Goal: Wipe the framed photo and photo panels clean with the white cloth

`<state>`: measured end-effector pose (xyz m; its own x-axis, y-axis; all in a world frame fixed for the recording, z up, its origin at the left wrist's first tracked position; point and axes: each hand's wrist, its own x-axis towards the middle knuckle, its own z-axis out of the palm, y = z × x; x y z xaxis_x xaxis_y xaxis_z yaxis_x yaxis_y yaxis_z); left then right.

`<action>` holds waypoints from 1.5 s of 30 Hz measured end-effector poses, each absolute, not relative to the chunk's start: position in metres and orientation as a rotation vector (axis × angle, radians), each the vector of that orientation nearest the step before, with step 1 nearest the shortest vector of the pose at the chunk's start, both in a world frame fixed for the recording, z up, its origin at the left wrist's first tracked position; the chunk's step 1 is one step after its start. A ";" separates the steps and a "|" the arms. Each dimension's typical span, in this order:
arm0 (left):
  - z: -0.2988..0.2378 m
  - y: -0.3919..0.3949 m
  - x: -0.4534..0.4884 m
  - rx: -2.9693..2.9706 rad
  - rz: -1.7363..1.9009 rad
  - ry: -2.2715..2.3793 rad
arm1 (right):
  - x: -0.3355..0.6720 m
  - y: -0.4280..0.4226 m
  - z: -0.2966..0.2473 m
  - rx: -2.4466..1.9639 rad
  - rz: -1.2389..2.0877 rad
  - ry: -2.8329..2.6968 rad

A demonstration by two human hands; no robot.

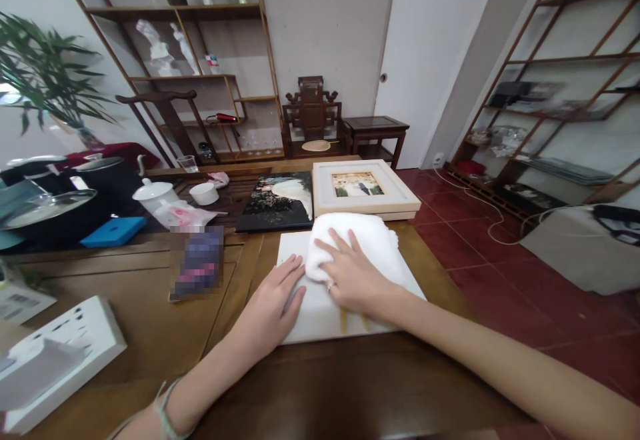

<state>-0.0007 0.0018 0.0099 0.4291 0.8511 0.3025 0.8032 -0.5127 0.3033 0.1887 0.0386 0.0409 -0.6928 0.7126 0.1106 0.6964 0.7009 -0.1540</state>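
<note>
A white panel [320,313] with two yellowish strips near its front edge lies flat on the wooden table. On top of it rests a folded white towel [380,240]. My right hand [353,277], a ring on one finger, presses on the towel with its fingers spread. At the panel's left edge lies my left hand [275,300], fingers stretched out and thumb apart, nothing held. Just behind the panel are a dark picture panel [260,207] with a white dress on it and a pale wooden picture frame [405,195] around a photo.
Left on the table [165,340] stand a white box insert [95,353], a blue block [114,231], a blurred purple packet [200,263], a white lidded bowl [155,193], a white cup [204,193] and a black pan [50,217]. Beyond are a chair [311,113] and shelves [565,60].
</note>
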 end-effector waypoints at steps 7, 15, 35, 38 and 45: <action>0.010 0.003 -0.002 2.530 0.704 1.446 | 0.201 -0.036 0.041 -0.817 0.187 -2.919; 0.005 0.003 -0.001 2.501 0.722 1.464 | 0.232 -0.028 0.041 -0.991 0.352 -2.686; 0.024 0.000 0.000 2.126 0.964 1.515 | 0.206 -0.028 0.062 -0.399 0.292 -3.009; 0.024 0.000 0.000 2.184 0.915 1.508 | 0.221 -0.024 0.064 -0.649 0.327 -2.958; 0.019 0.001 0.003 2.249 0.869 1.515 | 0.225 0.023 0.068 -1.167 0.100 -2.816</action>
